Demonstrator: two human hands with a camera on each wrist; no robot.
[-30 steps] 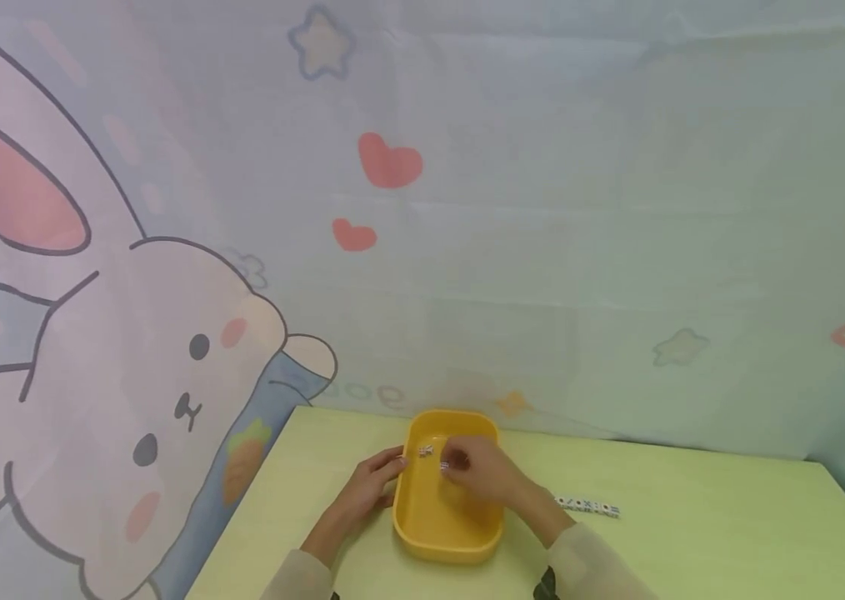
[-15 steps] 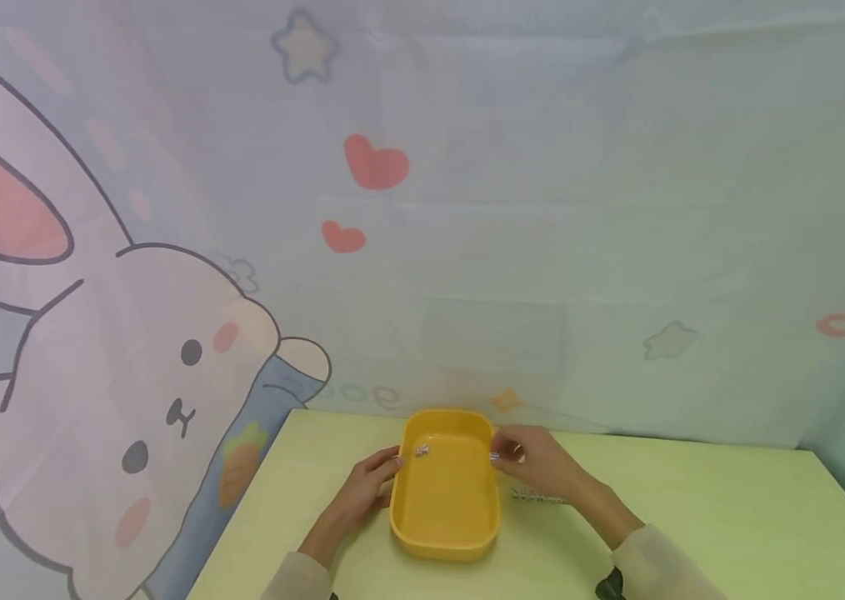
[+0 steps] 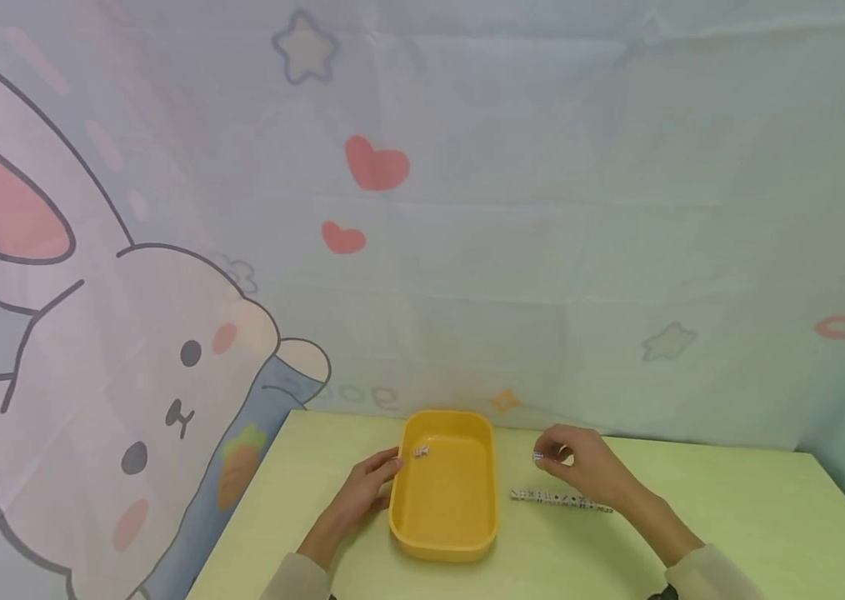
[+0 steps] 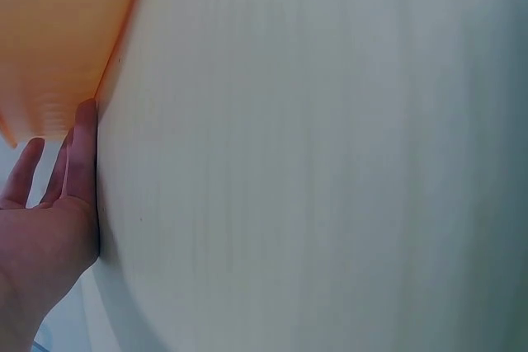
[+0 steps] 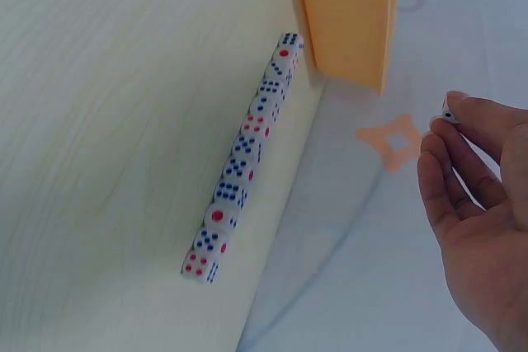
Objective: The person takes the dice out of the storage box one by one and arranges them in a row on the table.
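Between thumb and fingertips, my right hand (image 3: 589, 462) pinches a white die (image 5: 449, 113) above the table, beyond a row of dice (image 3: 561, 500). That row stands straight, with several white dice side by side showing blue and red pips (image 5: 238, 167). To its left is a yellow tray (image 3: 443, 550), with a couple of small dice (image 3: 421, 452) lying near its far left corner. My left hand (image 3: 364, 492) rests against the tray's left side, thumb at the rim. In the left wrist view its fingers are extended along the tray's wall (image 4: 66, 47).
A pale yellow-green table (image 3: 722, 517) bears everything. Its far edge meets a hanging cloth (image 3: 602, 250) printed with a rabbit, hearts and stars. The tray's raised walls stand between the two hands.
My right hand has come out of the tray with a die and moved right, over beyond the row. The row is now uncovered in the head view. My left hand stays at the tray.
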